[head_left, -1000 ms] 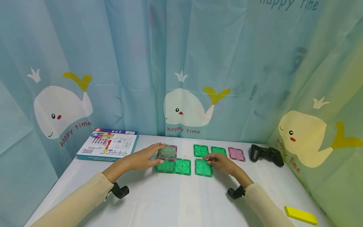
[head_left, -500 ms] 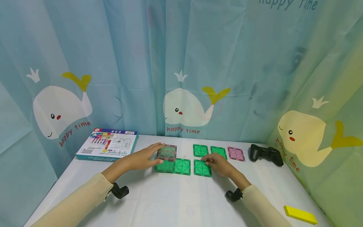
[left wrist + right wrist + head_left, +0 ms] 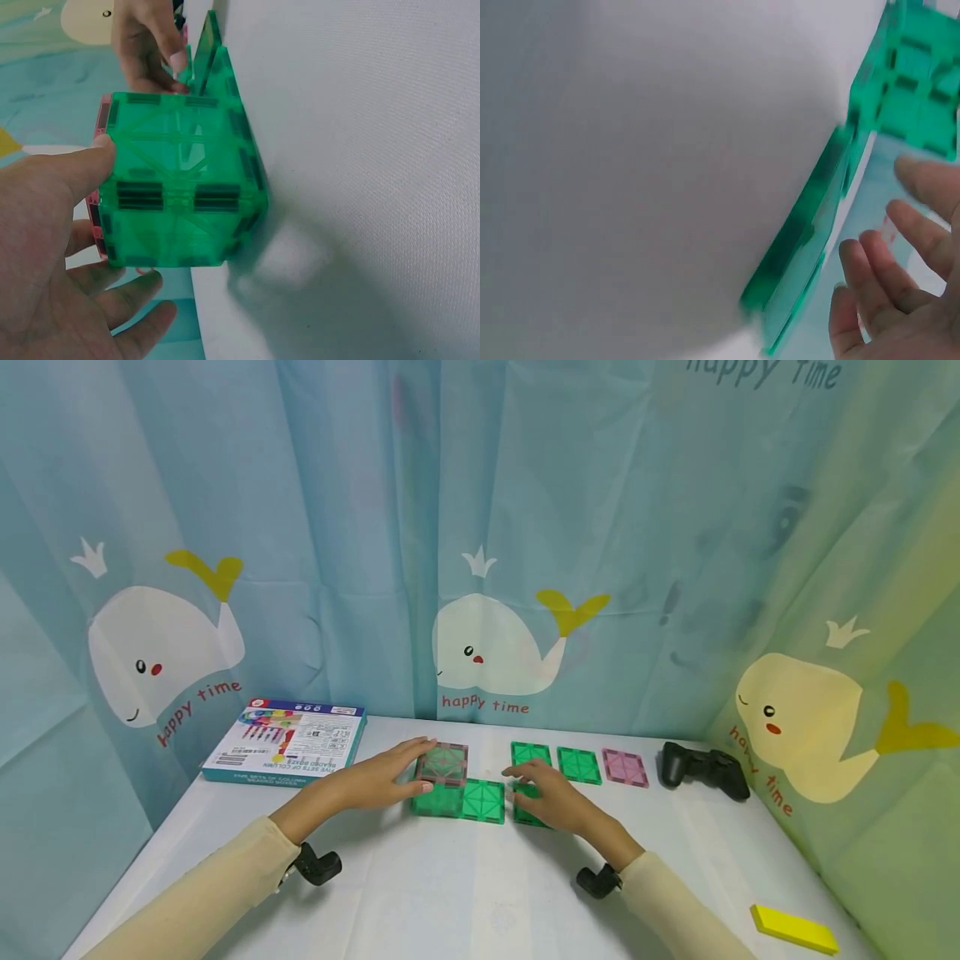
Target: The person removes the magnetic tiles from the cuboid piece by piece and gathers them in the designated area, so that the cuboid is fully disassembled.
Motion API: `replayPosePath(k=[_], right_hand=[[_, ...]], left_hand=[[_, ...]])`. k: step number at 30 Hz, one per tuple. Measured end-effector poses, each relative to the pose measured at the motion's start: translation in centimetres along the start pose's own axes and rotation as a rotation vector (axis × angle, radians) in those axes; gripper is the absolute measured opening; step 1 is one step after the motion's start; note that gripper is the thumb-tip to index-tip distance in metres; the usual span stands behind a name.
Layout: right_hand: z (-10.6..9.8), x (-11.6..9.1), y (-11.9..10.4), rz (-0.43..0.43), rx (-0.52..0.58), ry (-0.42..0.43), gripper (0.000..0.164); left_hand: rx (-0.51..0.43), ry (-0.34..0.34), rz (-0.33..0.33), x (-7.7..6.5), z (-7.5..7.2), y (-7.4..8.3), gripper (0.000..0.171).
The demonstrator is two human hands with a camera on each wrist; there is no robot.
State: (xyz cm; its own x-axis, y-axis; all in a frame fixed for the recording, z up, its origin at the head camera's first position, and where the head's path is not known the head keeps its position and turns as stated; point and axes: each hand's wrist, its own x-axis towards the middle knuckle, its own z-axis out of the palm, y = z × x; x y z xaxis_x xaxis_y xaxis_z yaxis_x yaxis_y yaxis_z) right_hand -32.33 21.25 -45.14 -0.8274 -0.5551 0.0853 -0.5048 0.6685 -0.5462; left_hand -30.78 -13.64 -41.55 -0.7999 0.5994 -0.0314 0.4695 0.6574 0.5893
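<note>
1. Left hand [image 3: 378, 778] grips a pink-topped green box [image 3: 180, 169] on the table [image 3: 450, 893].
2. Right hand [image 3: 553, 795], empty, fingers loose, just beside a green tile [image 3: 531, 817].
3. Tile likely light, stiff, slick; best pinched by opposite edges.

In the head view, the right hand [image 3: 558, 797] is partly covering a green tile [image 3: 525, 817] at six o'clock. In the right wrist view, a blurred green structure [image 3: 911, 109] is overrunning the edge at two o'clock.

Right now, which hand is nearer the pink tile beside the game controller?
Right. The right hand is left of the pink tile, by a green tile; the left hand is farther left, holding the pink-topped block.
</note>
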Motion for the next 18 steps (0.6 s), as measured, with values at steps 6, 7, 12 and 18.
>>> replayPosePath(k=[6, 7, 12, 18], right_hand=[[1.1, 0.8, -1.7, 0.065, -0.112, -0.068, 0.078], [1.2, 0.9, -1.8, 0.071, -0.140, -0.078, 0.082], [1.4, 1.2, -2.2, 0.084, -0.192, -0.121, 0.086], [1.3, 1.5, -2.1, 0.090, -0.165, -0.126, 0.087]], left_hand=[[0.002, -0.003, -0.006, 0.1, 0.1, -0.1, 0.079], [0.001, 0.000, -0.003, 0.1, 0.1, -0.1, 0.079], [-0.006, -0.001, -0.011, 0.0, 0.0, -0.1, 0.079], [-0.003, 0.001, -0.006, 0.0, 0.1, -0.2, 0.078]])
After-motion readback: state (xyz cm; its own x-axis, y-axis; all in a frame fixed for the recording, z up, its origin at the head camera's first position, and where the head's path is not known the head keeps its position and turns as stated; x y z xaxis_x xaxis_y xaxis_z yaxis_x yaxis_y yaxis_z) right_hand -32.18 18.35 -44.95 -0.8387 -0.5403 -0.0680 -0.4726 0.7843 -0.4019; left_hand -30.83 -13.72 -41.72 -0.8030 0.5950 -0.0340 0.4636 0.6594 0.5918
